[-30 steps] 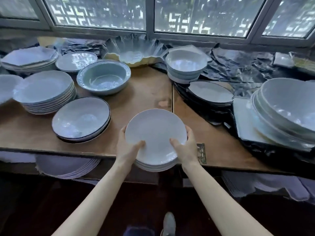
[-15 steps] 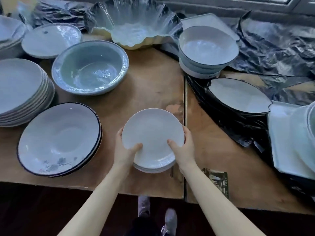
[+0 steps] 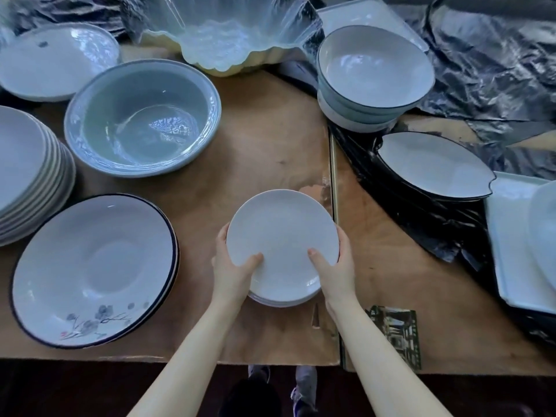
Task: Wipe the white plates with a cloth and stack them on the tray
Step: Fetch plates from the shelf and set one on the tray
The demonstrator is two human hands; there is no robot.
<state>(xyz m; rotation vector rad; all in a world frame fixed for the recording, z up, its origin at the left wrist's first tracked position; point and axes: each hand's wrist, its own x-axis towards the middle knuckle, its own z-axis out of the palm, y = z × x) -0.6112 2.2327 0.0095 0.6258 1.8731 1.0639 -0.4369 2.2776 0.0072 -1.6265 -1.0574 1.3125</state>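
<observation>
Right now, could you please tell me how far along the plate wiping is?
Nothing looks done: no cloth is in view, and the white tray at right carries a larger dish. In hand: left hand and right hand grip a small stack of white plates. Left: wiping them, then stacking them on the tray.

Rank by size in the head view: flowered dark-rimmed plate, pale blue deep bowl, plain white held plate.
Look alike: flowered dark-rimmed plate and pale blue deep bowl; plate nearer camera, unranked.
Smallest: plain white held plate.
</observation>
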